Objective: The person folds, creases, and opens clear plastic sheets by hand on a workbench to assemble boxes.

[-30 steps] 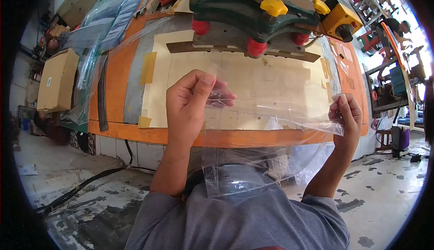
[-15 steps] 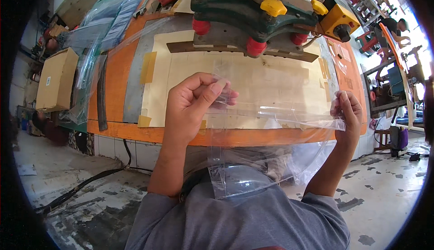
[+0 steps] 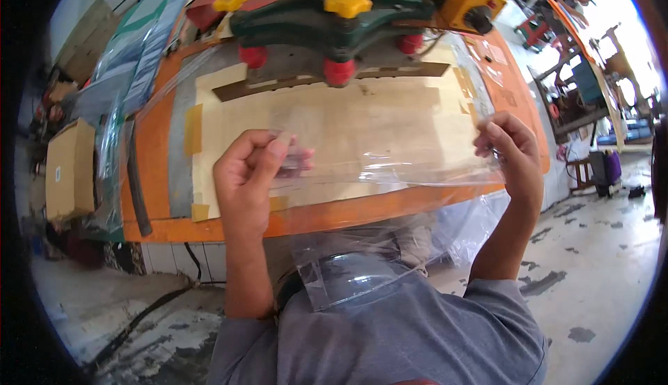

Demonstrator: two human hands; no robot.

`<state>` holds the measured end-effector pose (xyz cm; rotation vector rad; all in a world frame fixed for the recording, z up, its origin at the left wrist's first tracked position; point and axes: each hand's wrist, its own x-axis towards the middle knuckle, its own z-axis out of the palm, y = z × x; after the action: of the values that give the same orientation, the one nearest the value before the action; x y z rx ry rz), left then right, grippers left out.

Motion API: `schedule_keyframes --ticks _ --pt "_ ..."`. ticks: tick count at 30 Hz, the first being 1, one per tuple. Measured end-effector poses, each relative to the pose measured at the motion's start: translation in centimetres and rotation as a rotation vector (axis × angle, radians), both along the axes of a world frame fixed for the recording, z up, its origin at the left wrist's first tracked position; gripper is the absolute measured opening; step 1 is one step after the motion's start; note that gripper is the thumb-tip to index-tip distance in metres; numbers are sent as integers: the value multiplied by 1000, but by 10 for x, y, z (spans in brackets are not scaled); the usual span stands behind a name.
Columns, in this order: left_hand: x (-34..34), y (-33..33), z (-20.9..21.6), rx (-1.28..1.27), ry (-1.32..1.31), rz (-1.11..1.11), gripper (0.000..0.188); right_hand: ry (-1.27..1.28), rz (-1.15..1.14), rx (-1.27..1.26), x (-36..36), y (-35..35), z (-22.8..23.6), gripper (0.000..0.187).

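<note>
While the left hand (image 3: 254,164) is pinching clear film (image 3: 384,168), the right hand (image 3: 513,148) is gripping its other side.

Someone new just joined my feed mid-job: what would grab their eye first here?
Probably the dark green machine head at the top centre, with its bright yellow knobs above and red fittings below. Next, the clear plastic sheet in the middle, held between the left hand and right hand and catching the light. Then the yellow control box at upper right.
</note>
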<state>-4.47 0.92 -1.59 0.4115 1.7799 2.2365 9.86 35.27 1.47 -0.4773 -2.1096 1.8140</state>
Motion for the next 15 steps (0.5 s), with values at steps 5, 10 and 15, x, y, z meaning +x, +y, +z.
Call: schedule_keyframes --ticks 5,10,15 --pt "4 -3 3 -44 73 33 19 -55 74 85 -3 4 8 24" --pt "4 1 2 -35 83 35 19 -75 60 85 0 0 8 23" --pt "3 -1 0 -40 83 27 18 -65 52 75 4 1 8 24"
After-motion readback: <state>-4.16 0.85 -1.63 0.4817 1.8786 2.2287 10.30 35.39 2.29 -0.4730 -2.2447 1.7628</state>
